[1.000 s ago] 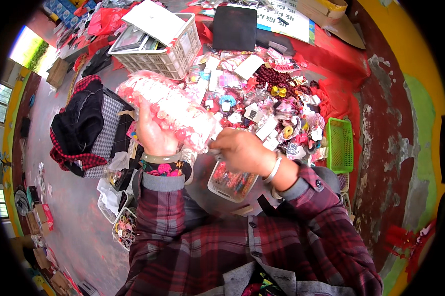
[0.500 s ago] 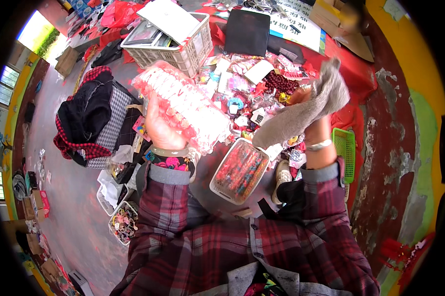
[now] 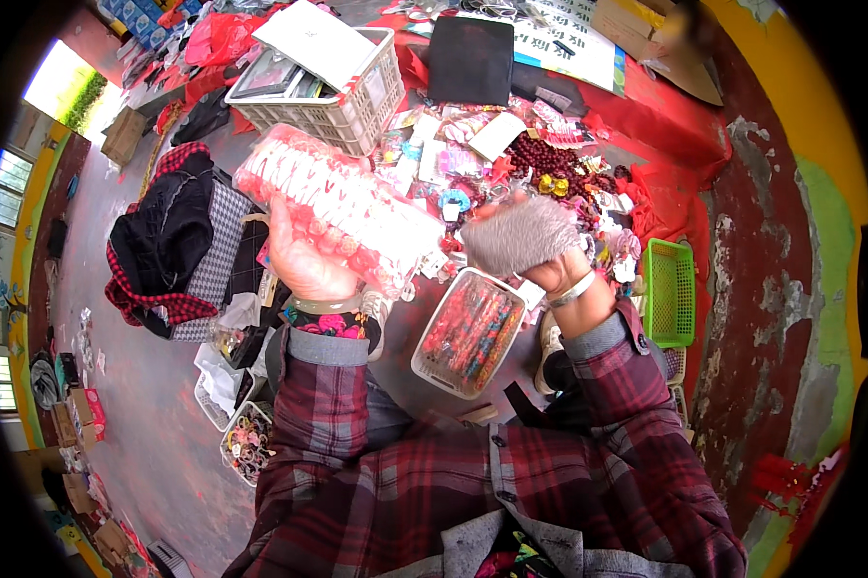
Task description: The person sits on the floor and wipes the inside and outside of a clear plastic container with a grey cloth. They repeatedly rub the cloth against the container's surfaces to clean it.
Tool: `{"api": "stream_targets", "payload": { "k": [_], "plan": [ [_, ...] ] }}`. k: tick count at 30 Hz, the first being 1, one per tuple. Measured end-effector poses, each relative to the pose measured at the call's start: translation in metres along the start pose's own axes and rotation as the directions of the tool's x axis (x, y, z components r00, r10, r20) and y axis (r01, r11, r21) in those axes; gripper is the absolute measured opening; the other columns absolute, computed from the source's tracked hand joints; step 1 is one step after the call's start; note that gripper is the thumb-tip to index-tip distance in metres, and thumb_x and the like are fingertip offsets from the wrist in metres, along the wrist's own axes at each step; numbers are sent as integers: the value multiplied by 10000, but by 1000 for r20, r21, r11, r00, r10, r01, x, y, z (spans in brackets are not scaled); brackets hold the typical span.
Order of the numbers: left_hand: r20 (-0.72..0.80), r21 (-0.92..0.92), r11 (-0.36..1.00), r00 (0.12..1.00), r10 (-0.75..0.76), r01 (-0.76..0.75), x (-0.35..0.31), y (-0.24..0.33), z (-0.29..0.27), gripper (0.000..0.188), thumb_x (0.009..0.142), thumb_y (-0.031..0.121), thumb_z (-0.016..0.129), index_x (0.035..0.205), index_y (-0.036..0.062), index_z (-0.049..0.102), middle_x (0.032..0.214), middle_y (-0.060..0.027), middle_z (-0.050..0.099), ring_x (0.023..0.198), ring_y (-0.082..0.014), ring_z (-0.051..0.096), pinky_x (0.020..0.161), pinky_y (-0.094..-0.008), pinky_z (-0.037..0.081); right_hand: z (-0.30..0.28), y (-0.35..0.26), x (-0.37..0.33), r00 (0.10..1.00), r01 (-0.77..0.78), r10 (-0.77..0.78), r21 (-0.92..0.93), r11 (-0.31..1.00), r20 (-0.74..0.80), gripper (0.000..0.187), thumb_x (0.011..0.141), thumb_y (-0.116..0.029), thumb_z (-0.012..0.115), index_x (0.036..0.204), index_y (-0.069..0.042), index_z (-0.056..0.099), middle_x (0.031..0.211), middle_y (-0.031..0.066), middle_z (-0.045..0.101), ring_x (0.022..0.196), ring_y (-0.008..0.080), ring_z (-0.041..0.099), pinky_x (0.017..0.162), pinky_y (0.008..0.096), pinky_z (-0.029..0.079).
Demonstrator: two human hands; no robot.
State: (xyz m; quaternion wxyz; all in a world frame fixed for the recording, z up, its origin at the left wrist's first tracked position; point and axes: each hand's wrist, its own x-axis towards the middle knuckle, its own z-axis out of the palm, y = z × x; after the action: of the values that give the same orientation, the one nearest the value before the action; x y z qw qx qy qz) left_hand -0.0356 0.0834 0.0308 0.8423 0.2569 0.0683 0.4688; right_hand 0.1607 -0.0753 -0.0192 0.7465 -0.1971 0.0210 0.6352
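Note:
My left hand grips a clear plastic pack of pink and white pieces, perhaps hair accessories, held up at a slant. My right hand is closed on a grey fuzzy cloth, folded into a wad; its fingers are partly hidden behind it. Below and between both hands stands a small white basket with red and multicoloured packets inside. Beyond the hands lies a heap of small trinkets and packets, with dark red beads and a yellow bow-like piece among them.
A beige crate holding flat white and grey things stands far left of centre, beside a black flat case. A green basket sits at right. Black clothing and a basket of hair ties lie at left.
My right hand has swung left and lower, bringing the grey cloth from a long, raised shape into a compact wad near the pack. The left hand has shifted slightly left with its pack.

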Motion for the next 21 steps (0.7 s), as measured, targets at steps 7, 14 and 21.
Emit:
{"api": "stream_targets", "payload": {
  "k": [7,14,21],
  "plan": [
    [-39,18,998,998,-55,56,-8,-28,3,585,933,406,437,1357,12,352,1299,-179,485,1172,-366,490,997,-496,371,38,16,-3,929,356,-352,-530,769,114,262,958,-241,444,1073,-37,562,991,91,606,951,244,581,867,365,468],
    [-87,-22,986,983,-164,162,-22,-49,6,499,942,361,446,1304,18,420,1259,-113,529,1139,-287,531,969,-450,414,20,69,6,891,268,-389,-963,33,234,488,771,-427,700,1017,-21,584,826,63,568,783,181,541,656,348,437],
    [-273,78,989,957,-103,129,-22,-51,12,462,951,313,440,1298,8,434,1266,-116,532,1143,-282,532,989,-448,402,23,60,15,865,26,-196,-430,-902,462,311,854,-371,496,778,-147,698,714,147,637,661,302,618,575,487,455]
  ]
}}
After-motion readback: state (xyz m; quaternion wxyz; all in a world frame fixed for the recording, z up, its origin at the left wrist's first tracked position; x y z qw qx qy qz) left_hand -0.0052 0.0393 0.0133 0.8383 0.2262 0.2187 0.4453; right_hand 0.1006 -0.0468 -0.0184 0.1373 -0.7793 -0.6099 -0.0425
